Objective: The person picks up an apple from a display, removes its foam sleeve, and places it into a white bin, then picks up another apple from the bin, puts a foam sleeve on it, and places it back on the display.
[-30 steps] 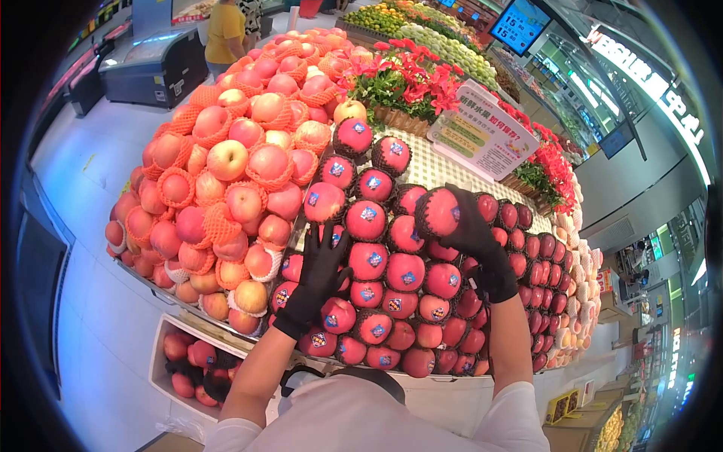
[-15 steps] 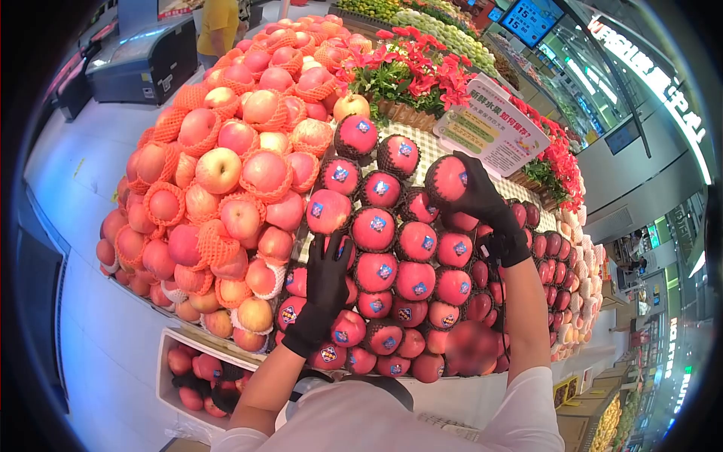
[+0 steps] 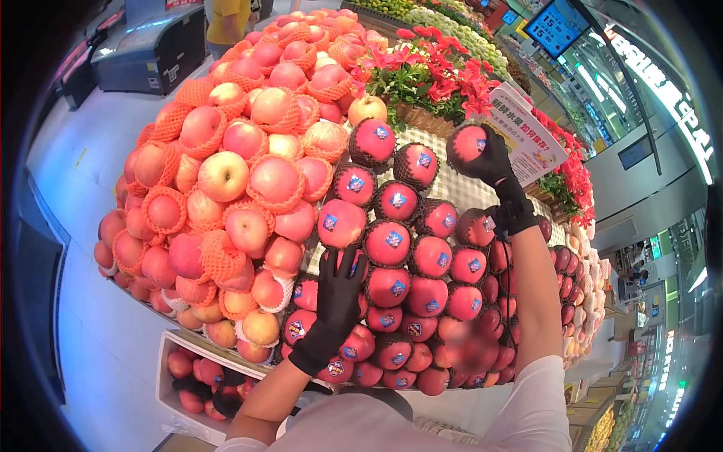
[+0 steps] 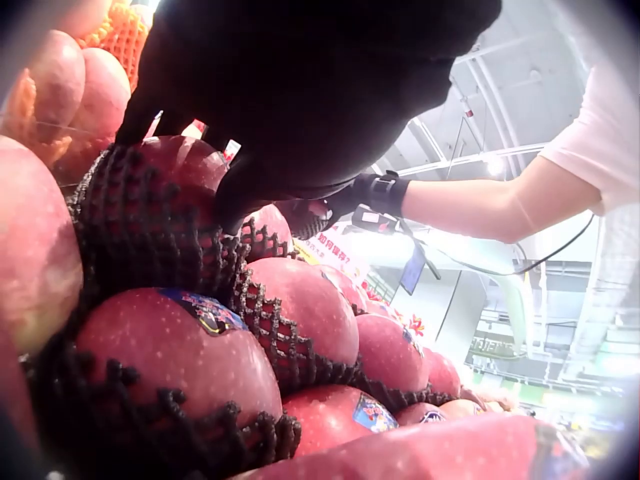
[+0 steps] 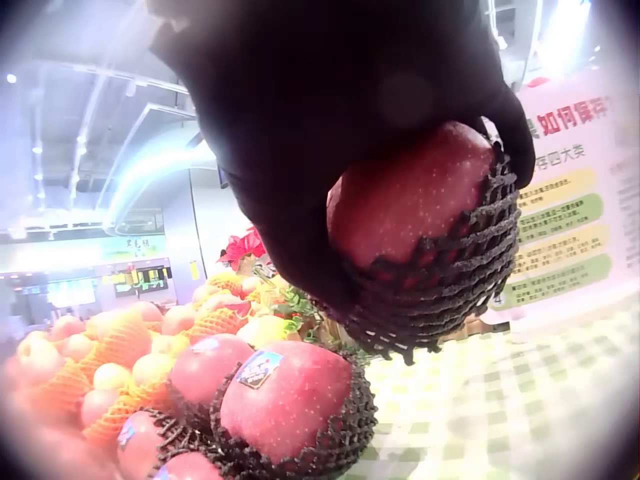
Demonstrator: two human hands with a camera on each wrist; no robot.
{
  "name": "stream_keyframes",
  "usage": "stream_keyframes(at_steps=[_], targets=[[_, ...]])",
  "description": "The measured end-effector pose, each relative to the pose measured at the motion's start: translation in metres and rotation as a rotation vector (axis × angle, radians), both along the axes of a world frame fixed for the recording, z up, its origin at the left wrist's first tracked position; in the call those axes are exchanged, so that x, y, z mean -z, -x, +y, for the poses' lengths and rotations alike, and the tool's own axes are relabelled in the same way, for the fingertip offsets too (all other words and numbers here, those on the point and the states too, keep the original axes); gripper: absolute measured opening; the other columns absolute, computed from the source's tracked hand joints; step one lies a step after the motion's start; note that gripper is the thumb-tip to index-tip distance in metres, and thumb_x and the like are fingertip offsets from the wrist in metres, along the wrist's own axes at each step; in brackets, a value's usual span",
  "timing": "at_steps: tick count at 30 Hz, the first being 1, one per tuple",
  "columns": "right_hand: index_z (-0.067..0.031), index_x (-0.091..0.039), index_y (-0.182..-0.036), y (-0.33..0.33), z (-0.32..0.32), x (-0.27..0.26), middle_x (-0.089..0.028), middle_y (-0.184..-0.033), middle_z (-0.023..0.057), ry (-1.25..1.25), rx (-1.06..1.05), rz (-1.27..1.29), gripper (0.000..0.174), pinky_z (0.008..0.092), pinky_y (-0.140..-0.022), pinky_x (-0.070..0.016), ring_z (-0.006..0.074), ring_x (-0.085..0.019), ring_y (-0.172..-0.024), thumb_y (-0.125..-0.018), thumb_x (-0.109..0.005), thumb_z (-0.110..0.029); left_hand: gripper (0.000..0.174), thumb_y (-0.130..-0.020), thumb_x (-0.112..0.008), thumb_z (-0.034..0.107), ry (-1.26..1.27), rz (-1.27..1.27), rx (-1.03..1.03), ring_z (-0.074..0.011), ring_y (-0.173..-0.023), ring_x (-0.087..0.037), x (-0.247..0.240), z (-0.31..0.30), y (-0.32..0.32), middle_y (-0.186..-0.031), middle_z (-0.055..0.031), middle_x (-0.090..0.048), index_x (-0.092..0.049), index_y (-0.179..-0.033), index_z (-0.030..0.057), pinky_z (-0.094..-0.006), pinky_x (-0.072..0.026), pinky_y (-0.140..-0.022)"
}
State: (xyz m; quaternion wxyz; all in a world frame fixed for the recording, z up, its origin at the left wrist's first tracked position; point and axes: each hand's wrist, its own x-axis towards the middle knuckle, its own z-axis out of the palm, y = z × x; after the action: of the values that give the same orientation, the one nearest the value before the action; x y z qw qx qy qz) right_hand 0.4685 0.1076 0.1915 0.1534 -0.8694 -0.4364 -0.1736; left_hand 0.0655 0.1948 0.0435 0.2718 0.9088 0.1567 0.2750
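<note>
My right hand (image 3: pixel 497 162), in a black glove, grips a red apple (image 3: pixel 467 143) in black foam netting above the checked cloth (image 3: pixel 450 172). In the right wrist view, fingers curl round both sides of that apple (image 5: pixel 420 200), with the cloth below it. My gloved left hand (image 3: pixel 338 297) rests on the stacked apples, fingers extended, just below a large stickered apple (image 3: pixel 342 224). The left wrist view has the left hand (image 4: pixel 300 90) over a netted apple (image 4: pixel 165 190); its fingertips are partly hidden.
Paler apples in orange netting (image 3: pixel 275 178) are heaped at the left. Red flowers (image 3: pixel 452 71) and a printed sign (image 3: pixel 526 135) stand behind the cloth. A white box of apples (image 3: pixel 167 377) sits below left. A person in yellow (image 3: pixel 227 22) is at the top.
My right hand has lifted the netted apple up and away from the rows, toward the sign. The left hand remains by the large stickered apple, its fingers straighter than at first.
</note>
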Motion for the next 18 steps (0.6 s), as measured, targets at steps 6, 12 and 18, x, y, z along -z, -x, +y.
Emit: stream_keyframes(at_steps=[6, 12, 18], targets=[[-0.0037, -0.043, -0.136, 0.004, 0.060, -0.012, -0.057, -0.119, 0.0244, 0.040, -0.016, -0.162, 0.103, 0.0478, -0.093, -0.0482, 0.0412, -0.057, -0.109, -0.052, -0.092, -0.038, 0.064, -0.064, -0.060, -0.007, -0.007, 0.013, 0.007, -0.0461, -0.126, -0.040, 0.002, 0.001, 0.000, -0.137, -0.0182, -0.046, -0.054, -0.127, 0.0045, -0.0532, -0.0389, -0.104], [-0.0065, -0.045, -0.136, -0.036, 0.101, 0.012, -0.057, -0.120, 0.0229, 0.063, -0.192, -0.180, 0.102, 0.0478, -0.094, -0.0478, 0.0411, -0.056, -0.110, -0.049, -0.092, -0.034, 0.067, -0.063, -0.064, -0.003, 0.005, 0.035, 0.039, -0.0469, -0.126, -0.039, 0.004, 0.004, 0.002, -0.136, -0.0197, -0.045, -0.053, -0.128, 0.0041, -0.0553, -0.0356, -0.106], [-0.0061, -0.045, -0.137, -0.052, 0.123, 0.028, -0.056, -0.126, 0.0218, 0.176, -0.266, 0.106, 0.107, 0.0443, -0.099, -0.0464, 0.0377, -0.054, -0.119, -0.047, -0.094, -0.037, 0.067, -0.066, -0.062, -0.005, 0.042, 0.084, 0.054, -0.0518, -0.128, -0.037, 0.004, 0.003, 0.001, -0.137, -0.0194, -0.045, -0.052, -0.131, 0.0049, -0.0585, -0.0325, -0.109]])
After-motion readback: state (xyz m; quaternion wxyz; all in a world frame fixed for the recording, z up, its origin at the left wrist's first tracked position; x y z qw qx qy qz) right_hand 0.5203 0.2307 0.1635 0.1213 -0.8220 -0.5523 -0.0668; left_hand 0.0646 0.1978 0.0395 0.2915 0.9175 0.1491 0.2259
